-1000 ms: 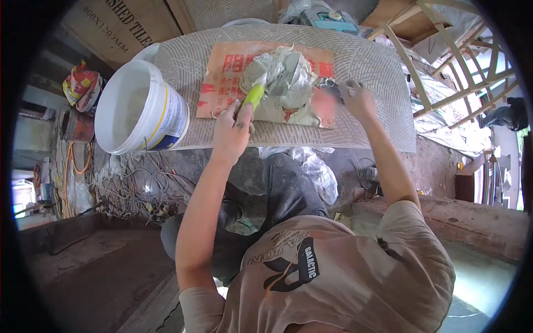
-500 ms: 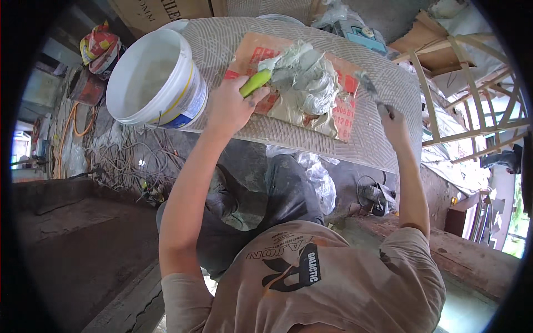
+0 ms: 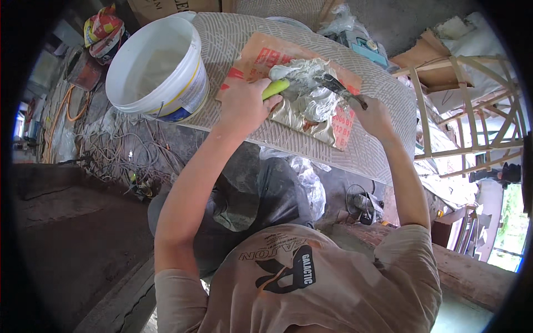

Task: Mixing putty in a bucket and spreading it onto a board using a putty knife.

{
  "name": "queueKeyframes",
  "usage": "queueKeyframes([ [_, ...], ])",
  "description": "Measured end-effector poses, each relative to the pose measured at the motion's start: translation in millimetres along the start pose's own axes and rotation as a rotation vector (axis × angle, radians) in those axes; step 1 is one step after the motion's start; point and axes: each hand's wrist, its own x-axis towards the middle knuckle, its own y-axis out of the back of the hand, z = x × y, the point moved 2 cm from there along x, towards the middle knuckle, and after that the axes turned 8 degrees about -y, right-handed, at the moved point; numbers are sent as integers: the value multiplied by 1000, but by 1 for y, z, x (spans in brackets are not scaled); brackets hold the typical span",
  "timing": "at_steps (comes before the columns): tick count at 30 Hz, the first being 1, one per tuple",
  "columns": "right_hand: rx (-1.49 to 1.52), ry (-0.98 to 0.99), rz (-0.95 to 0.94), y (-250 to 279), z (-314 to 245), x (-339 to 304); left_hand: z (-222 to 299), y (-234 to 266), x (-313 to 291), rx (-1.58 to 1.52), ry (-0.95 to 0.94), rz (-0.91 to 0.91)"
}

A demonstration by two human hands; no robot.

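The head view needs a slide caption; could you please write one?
Left hand holds a green-handled tool, right hand a scraper, over pale paste.

Red print (image 3: 270, 56) on cardboard (image 3: 256, 44); lettering (image 3: 304, 268) on shirt (image 3: 350, 277), box (image 3: 157, 8).

A tan short-sleeved T-shirt (image 3: 344, 272) with a black-and-orange chest print (image 3: 303, 268) is worn over dark trousers (image 3: 284, 191).

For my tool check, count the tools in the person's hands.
2: a green-handled tool in the left hand, its far end lost among the pale paste, and a dark scraper in the right hand, its blade at the paste. No other held tool shows.
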Motion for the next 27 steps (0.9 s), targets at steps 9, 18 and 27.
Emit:
queueKeyframes([
  [9, 56, 75, -156, -5, 2, 26, -14, 8, 2, -328, -17, -47],
  [18, 2, 204, -271, -2, -53, 27, -22, 2, 5, -228, -163, -109],
  [27, -389, 300, -241, 67, -108, 72, 33, 9, 5, -170, -256, -172],
])
